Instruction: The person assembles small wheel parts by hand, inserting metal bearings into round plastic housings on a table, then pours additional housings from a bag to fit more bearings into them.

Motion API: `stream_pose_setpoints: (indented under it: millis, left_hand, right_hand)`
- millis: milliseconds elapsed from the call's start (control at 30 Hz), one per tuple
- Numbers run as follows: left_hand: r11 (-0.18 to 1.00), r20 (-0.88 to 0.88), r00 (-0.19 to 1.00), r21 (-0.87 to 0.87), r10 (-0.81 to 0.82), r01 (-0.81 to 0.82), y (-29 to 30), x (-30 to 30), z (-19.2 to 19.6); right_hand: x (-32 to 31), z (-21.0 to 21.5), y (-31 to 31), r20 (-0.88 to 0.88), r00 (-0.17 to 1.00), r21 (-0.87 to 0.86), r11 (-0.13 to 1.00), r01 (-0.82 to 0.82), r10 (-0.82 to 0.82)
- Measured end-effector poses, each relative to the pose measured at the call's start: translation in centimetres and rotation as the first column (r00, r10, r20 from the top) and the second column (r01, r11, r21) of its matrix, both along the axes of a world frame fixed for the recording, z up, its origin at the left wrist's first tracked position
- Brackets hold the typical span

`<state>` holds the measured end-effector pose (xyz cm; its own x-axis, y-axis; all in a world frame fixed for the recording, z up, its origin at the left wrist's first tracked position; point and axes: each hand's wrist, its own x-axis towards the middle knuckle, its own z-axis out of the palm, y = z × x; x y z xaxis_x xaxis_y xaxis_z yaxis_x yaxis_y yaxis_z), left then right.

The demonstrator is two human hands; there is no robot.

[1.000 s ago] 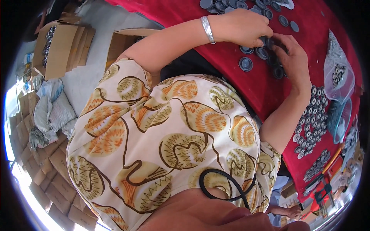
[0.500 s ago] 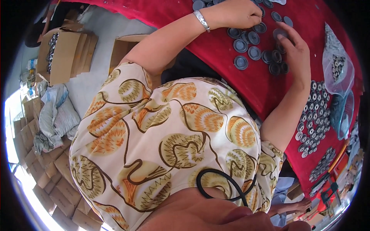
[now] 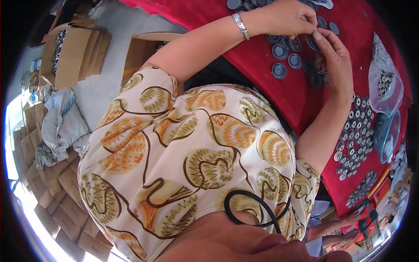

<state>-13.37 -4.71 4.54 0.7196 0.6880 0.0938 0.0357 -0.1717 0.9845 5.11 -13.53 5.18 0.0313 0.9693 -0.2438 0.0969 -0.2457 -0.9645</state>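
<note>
My left hand (image 3: pixel 291 18), with a silver bracelet on its wrist, reaches over the red-covered table, its fingers curled in a pinch. What those fingers hold is too small or too hidden to make out. My right hand (image 3: pixel 335 54) meets it from the right, thumb and fingertips against the left fingertips. A dark grey round cap (image 3: pixel 312 42) shows at the right thumb and fingers, partly covered by them. More grey round caps (image 3: pixel 279 70) lie under and around both hands, some beneath the right palm.
Many metal-centred rings (image 3: pixel 355 131) stand in rows on the red cloth (image 3: pixel 279 102) to the right. Beside them are a clear bag of small parts (image 3: pixel 386 83) and a blue translucent basin (image 3: pixel 386 135). Cartons (image 3: pixel 65 56) stand left. Another person's hands (image 3: pixel 345 227) show lower right.
My right hand has moved up and left with a grey cap, and its fingertips now meet my left hand's. The left hand has shifted right. The whole view has shifted slightly.
</note>
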Motion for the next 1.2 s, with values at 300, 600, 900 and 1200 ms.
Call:
stream_pose_setpoints:
  millis: [300, 600, 900, 1200]
  left_hand:
    - [0.582, -0.457, 0.846, 0.78, 0.276, 0.232, -1.6, -1.3, -2.9]
    - [0.797, -0.221, 0.961, 0.604, 0.167, 0.001, 0.3, -0.9, -2.9]
    - [0.863, -0.07, 0.948, 0.438, 0.312, -0.252, 1.0, -7.9, 0.8]
    - [0.697, -0.385, 0.889, 0.708, 0.248, 0.113, -4.7, -7.5, -3.0]
  right_hand:
    - [0.4, 1.1, -0.3, 0.663, 0.705, 0.204, 0.967, 0.15, -0.249]
    - [1.3, -0.7, 0.0, 0.201, 0.936, 0.117, 0.956, 0.268, -0.288]
    - [-3.3, 1.5, -1.4, 0.801, 0.596, 0.078, 0.978, -0.192, 0.054]
    - [-3.3, 1.2, -1.9, 0.896, 0.437, 0.057, 0.954, -0.294, 0.081]
